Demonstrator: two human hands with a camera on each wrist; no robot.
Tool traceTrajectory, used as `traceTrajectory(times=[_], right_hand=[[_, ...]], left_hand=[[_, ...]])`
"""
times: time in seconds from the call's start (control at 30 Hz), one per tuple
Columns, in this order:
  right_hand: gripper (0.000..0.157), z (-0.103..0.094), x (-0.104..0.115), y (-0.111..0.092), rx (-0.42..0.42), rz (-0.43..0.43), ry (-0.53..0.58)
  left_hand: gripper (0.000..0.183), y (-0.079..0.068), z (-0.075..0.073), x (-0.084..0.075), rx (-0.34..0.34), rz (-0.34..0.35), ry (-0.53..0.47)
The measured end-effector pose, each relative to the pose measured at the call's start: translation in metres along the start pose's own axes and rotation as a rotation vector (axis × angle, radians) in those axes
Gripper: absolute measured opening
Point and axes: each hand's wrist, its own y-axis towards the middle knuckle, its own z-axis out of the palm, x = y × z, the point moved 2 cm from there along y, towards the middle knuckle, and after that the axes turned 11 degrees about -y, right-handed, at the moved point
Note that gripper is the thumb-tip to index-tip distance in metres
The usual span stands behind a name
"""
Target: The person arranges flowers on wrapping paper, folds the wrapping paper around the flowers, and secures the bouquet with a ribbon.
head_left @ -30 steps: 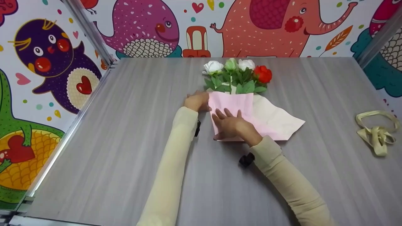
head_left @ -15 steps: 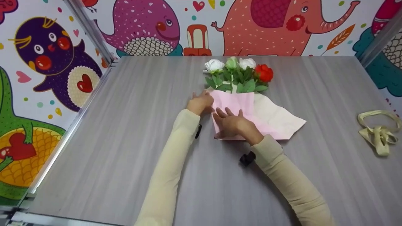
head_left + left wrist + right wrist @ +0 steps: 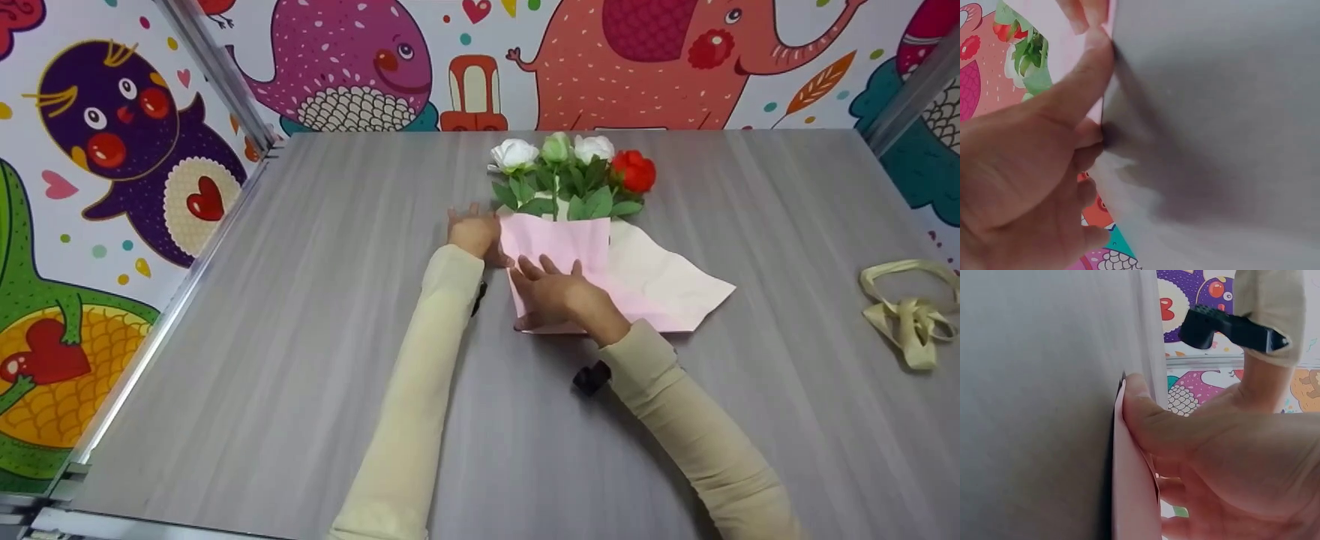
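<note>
My left hand (image 3: pixel 474 234) is at the left edge of a pink wrapping paper (image 3: pixel 559 236). In the left wrist view its thumb (image 3: pixel 1086 73) stretches along the folded edge, and another fingertip touches that edge lower down. My right hand (image 3: pixel 555 296) rests on the folded pink panel with spread fingers; its thumb (image 3: pixel 1139 396) lies at the paper's near edge. Out of the far side of the paper show white roses (image 3: pixel 514 155), a green bud (image 3: pixel 556 148) and a red rose (image 3: pixel 634 172) with leaves. The stems are mostly hidden beneath the fold.
The paper's cream side (image 3: pixel 664 274) fans out unfolded to the right. A pale yellow ribbon (image 3: pixel 916 326) lies looped near the right side of the grey table (image 3: pixel 300 337). Printed cartoon walls and metal rails border the left and back.
My left hand shifts slightly at the paper's left edge, its fingers spreading away from the fold. The right hand keeps its place on the paper. The head view drifts a little.
</note>
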Motion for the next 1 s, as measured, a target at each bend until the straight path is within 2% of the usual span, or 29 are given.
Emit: traceTrajectory(times=[0.07, 0.23, 0.37, 0.5, 0.63, 0.73, 0.83, 1.0], right_hand=[[0.091, -0.001, 0.000, 0.000, -0.016, -0.006, 0.001], [0.092, -0.002, -0.002, 0.000, 0.010, 0.003, 0.002], [0.093, -0.002, -0.003, 0.002, 0.039, 0.015, 0.003], [0.094, -0.003, -0.003, 0.003, 0.046, 0.011, 0.004], [0.094, -0.005, -0.003, 0.004, 0.044, 0.016, 0.002], [0.093, -0.005, -0.002, 0.005, 0.049, 0.022, 0.004], [0.094, -0.005, -0.002, 0.005, 0.053, 0.025, 0.010], [0.094, -0.004, -0.003, 0.003, 0.028, 0.021, 0.018]], left_hand=[[0.092, 0.000, -0.001, -0.002, -0.024, -0.019, 0.021], [0.100, 0.004, 0.004, 0.002, -0.068, -0.045, 0.021], [0.091, 0.003, 0.010, 0.003, -0.049, 0.018, -0.007], [0.063, 0.001, 0.015, -0.001, -0.030, 0.098, -0.050], [0.047, -0.002, 0.016, -0.006, -0.045, 0.107, -0.128], [0.047, -0.006, 0.017, -0.008, -0.034, 0.121, -0.143], [0.040, -0.010, 0.021, -0.006, -0.032, 0.171, -0.124], [0.032, -0.019, 0.028, -0.008, -0.101, 0.262, -0.059]])
